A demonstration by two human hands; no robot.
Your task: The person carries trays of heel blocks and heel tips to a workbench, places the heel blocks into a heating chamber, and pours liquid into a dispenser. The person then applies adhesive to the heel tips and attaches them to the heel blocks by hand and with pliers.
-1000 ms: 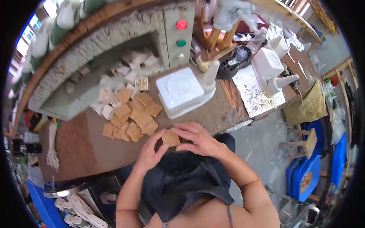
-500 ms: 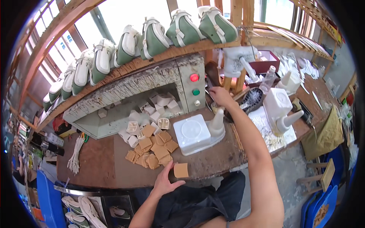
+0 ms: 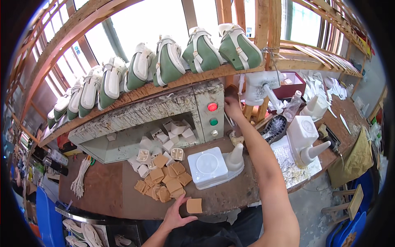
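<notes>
My left hand [image 3: 177,215] is at the front edge of the bench with thumb and fingers apart. Beside its fingertips lies a tan square piece [image 3: 194,206], apart from a heap of similar tan pieces [image 3: 166,178]. My right arm stretches over the bench, and my right hand [image 3: 232,108] is in the narrow gap right of the control panel [image 3: 212,117]. Its fingers are in shadow by a dark brown object [image 3: 231,91], so their grip is hidden. A white plastic bottle with a cone nozzle [image 3: 207,166] lies on its side between my hands.
Small white blocks [image 3: 168,140] fill part of the open-fronted box machine [image 3: 123,144]. Green and white shoes [image 3: 168,61] line the wooden shelf above. More glue-type bottles [image 3: 302,136], a black tray [image 3: 275,125] and a smeared paper [image 3: 290,164] are at right; white cords [image 3: 81,177] lie left.
My right hand has reached farther back into the gap beside the control panel. My left hand stays by the tan square piece. The whole view has shifted, so the bench sits lower.
</notes>
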